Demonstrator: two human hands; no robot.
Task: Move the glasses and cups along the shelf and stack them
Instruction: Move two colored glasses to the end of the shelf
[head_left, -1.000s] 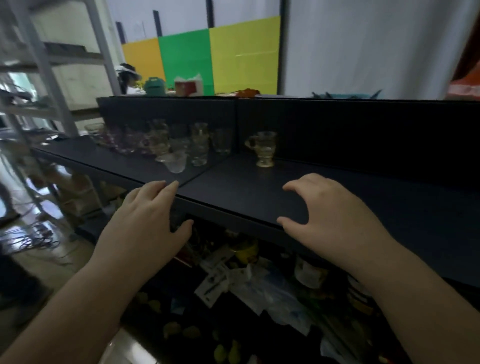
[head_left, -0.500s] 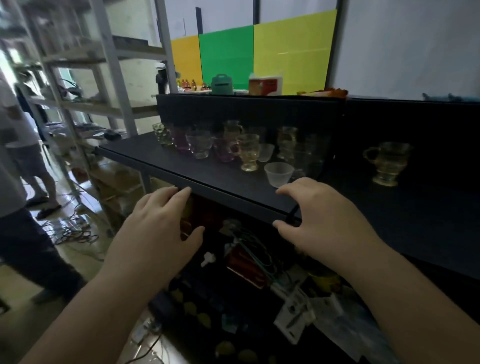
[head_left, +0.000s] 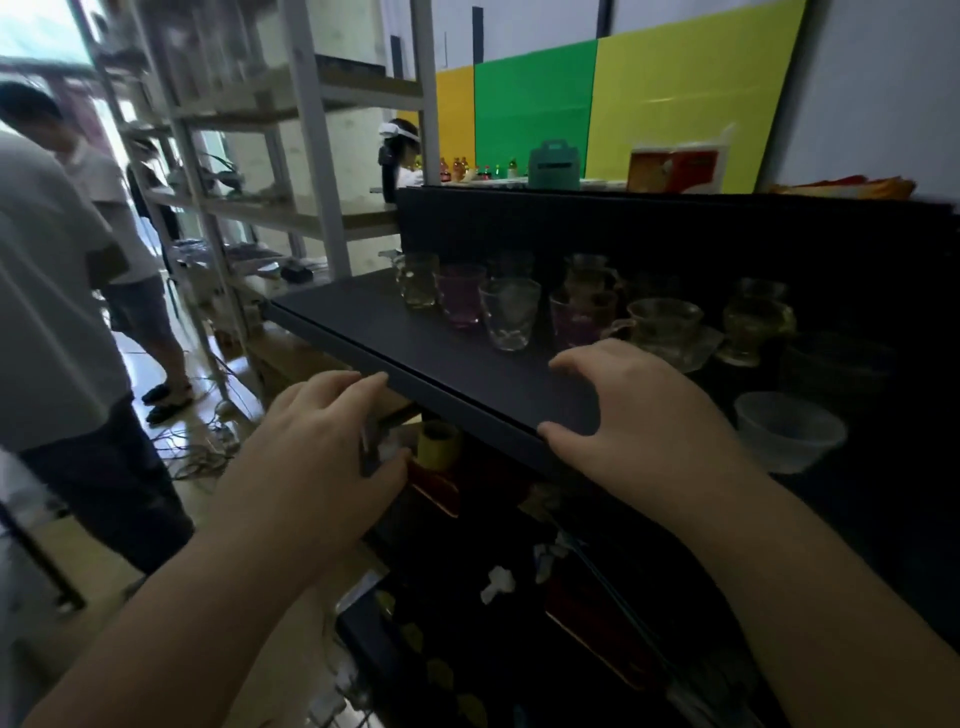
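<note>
Left hand (head_left: 317, 447): loosely spread, holding nothing — fingertips at the front edge of the dark flat shelf (head_left: 415, 332).
Right hand (head_left: 639, 415): fingers arched wide over the shelf, empty.
Clear and tinted glass cups (head_left: 509, 312): clustered behind the right hand.
Frosted plastic cup (head_left: 787, 436): right of it — apart.

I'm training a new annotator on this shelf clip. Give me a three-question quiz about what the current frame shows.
1. True or false: the right hand grips a glass.
2. Which lies nearest the right hand? A) clear tumbler B) frosted plastic cup C) green box
3. Fill in: the left hand is at the front edge of the ___.

Key
1. False; its curved fingers rest on the dark shelf, holding nothing.
2. A
3. shelf
</note>
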